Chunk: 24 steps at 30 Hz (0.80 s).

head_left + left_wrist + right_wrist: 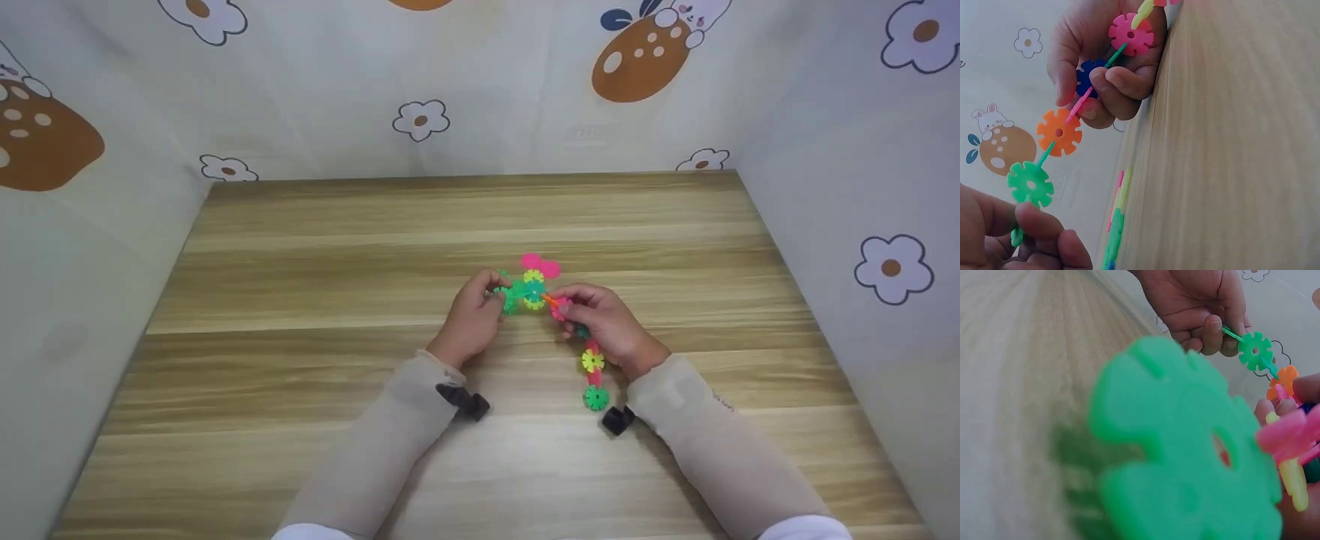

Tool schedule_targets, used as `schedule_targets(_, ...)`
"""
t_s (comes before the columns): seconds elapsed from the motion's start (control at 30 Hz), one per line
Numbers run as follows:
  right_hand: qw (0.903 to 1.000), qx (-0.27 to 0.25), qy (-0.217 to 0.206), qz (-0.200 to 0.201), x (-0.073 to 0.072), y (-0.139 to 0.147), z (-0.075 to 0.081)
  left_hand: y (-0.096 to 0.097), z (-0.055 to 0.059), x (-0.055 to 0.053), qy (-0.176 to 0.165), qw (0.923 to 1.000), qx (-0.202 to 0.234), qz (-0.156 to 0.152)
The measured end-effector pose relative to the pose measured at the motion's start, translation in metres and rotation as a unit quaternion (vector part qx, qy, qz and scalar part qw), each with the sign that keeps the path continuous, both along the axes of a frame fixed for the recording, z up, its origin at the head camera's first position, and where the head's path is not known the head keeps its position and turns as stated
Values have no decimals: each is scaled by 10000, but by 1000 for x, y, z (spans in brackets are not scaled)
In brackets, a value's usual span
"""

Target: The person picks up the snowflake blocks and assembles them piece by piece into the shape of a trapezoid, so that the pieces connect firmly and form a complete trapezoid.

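Backdrop (315, 97) printed with outlined flowers and brownish-orange shapes stood around a wood-grain table (247, 420). Toward the left, a person's left hand (472, 307) reached in from a beige sleeve (367, 450), its fingers closed in a pinch on a green piece (1017, 236) at the visible left end of a chain of slotted plastic discs (593, 361). The chain stretched rightward to the other hand. In the head view this stretch was small and crowded, but the left wrist view showed its order: a bright green disc (1041, 194), an edge-on green one, an orange disc (1050, 135), an edge-on pink one, then a dark blue disc (1086, 79). Between the hands and a little beyond them, a flat cluster of pink, yellow and green pieces (533, 276) lay on the table. Farther right, the right hand (611, 326) gripped the chain, thumb and curled fingers closed on the dark blue disc. Past that grip, the chain trailed toward the right wrist, ending in a green end disc (596, 397); the right wrist view showed it large and blurred, near the lens. Whether it touched the table could not be told.
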State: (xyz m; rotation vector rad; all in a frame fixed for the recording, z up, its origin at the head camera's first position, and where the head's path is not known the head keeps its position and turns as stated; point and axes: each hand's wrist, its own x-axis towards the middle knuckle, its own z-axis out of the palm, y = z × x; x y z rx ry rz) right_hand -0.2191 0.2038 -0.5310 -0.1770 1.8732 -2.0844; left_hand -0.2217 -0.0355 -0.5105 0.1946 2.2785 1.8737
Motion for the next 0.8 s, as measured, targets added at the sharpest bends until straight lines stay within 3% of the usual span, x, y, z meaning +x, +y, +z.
schedule_targets(0.33, 9994, 108, 181, 285, 0, -1, 1, 5, -2, 6, 359, 9986, -215, -312)
schedule_targets(0.8, 9989, 122, 247, 379, 0, 1, -1, 7, -3, 7, 477, 9969, -248, -581)
